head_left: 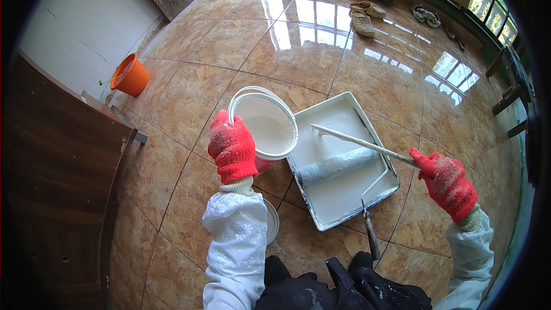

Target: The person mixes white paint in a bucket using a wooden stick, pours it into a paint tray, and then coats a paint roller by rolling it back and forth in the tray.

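In the middle of the tiled floor [189, 89], a shallow white paint tray [306, 198] can be seen, with white paint [344, 201] spread across its bottom and its rim pretty smudged. A paint roller [341, 165] has been left lying across the tray, its dark handle poking over the near edge.

Just left of the tray, a white bucket [252, 103] with more white paint inside is gripped at its left side by the left hand [232, 146], which is covered by a red glove. The fingers are mostly hidden, and whether the bucket is held clear of the floor can't be told from here. On the right, a long pale stick [367, 143] is held by one end in the closed right hand [446, 181], also red-gloved. Its other end is pointed left over the far half of the tray; contact with the paint can't really be made out.

Near the left forearm, a round lid [272, 222] is partly covered by the sleeve. Farther left, an orange pot [132, 76] is set close to the wall, and at the far right a pair of pale clogs [365, 21] has been left on the floor.
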Available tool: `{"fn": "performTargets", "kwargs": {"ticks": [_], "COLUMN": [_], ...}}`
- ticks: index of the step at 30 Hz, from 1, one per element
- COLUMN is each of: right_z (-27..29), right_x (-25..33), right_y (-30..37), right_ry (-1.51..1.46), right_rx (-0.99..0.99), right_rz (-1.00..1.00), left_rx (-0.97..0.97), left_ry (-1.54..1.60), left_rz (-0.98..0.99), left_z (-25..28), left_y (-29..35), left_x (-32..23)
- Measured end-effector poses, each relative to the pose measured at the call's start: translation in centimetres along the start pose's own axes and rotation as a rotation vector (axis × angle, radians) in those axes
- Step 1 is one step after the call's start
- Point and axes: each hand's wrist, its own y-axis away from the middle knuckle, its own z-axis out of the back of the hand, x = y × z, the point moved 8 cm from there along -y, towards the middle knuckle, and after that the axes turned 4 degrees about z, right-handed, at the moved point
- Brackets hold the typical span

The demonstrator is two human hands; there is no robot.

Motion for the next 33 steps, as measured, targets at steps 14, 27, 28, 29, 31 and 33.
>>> {"fn": "performTargets", "kwargs": {"ticks": [14,27,28,29,31,33], "right_z": [2.0,1.3,1.3,1.1,0.8,0.8], "right_x": [1.7,1.8,1.9,2.0,2.0,2.0], "right_y": [0.3,1.2,1.2,1.2,1.2,1.2], "right_ry": [0.118,0.115,0.107,0.105,0.113,0.109], "right_rx": [-0.100,-0.085,-0.101,-0.098,-0.077,-0.086], "right_rz": [0.051,0.063,0.077,0.078,0.068,0.072], "left_rx": [0.025,0.032,0.034,0.035,0.036,0.038], "left_ry": [0.008,0.032,0.032,0.029,0.011,0.005], "left_rz": [0.011,0.006,0.006,0.008,0.019,0.017], "left_z": [0.2,0.1,0.1,0.2,0.4,0.5], "left_y": [0.2,0.3,0.3,0.4,0.5,0.4], "left_x": [-0.4,-0.3,-0.2,-0.2,-0.4,-0.4]}}
